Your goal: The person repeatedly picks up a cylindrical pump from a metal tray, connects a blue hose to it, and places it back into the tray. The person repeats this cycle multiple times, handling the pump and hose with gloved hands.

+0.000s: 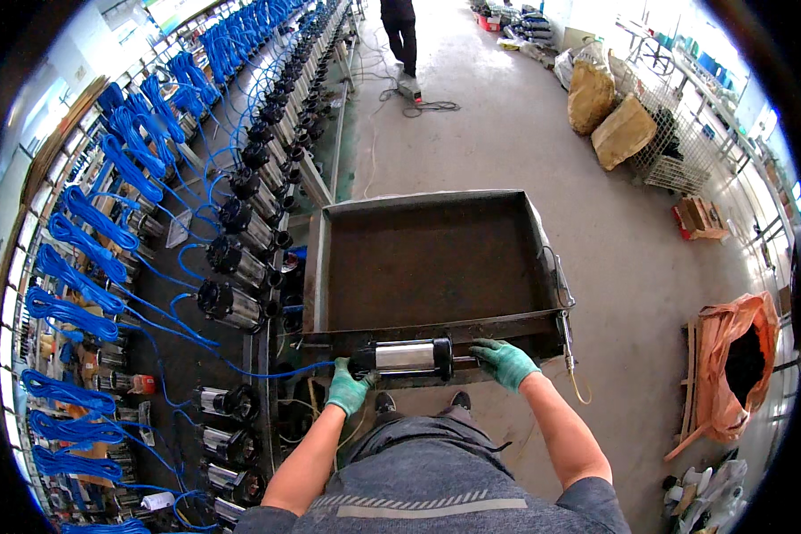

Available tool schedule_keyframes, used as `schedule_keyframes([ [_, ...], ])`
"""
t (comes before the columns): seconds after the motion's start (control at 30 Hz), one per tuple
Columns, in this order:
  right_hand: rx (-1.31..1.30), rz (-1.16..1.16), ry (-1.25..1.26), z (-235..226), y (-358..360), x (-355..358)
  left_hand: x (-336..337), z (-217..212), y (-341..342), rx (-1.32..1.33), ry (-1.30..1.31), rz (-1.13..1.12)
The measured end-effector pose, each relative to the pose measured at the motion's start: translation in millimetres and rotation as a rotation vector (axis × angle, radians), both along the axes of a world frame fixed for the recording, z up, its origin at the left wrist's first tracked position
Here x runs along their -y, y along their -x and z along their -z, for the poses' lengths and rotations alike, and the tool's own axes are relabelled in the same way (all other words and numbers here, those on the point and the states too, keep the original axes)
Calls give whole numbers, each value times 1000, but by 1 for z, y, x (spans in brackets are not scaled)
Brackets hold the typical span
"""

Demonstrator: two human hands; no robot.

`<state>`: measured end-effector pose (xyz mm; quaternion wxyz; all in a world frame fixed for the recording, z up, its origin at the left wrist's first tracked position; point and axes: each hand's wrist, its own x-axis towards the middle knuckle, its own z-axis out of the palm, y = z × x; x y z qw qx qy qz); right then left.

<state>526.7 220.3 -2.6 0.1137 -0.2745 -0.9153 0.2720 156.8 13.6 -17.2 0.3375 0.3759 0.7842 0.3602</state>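
A pump motor [405, 358] with a silvery cylinder and black ends lies sideways in front of me, along the near edge of a large metal tray [427, 326]. My left hand [349, 390], in a green glove, is closed around its black left end, where a blue cable [289, 375] runs off to the left. At the other end a thin shaft [463, 359] sticks out. The gloved fingers of my right hand [507, 365] close on the tip of that shaft, partly hiding it. Whether the motor rests on the ledge below is hard to see.
Rows of similar motors [231, 304] with coiled blue cables [71, 313] line the left side. A hose with a metal nozzle [568, 343] hangs at the tray's right corner. An orange sack [716, 400] and brown sacks [623, 132] stand right. A person [400, 36] is far ahead.
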Motion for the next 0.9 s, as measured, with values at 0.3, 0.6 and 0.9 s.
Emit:
schedule_keyframes([
  [0.3,-307,746,1253,19,42,16,-4,-13,-3,-54,32,13],
  [0.6,-27,95,231,11,1,6,-5,3,0,-41,-36,5],
  [0.9,-251,529,823,5,27,18,-8,-4,-1,17,-80,-3],
])
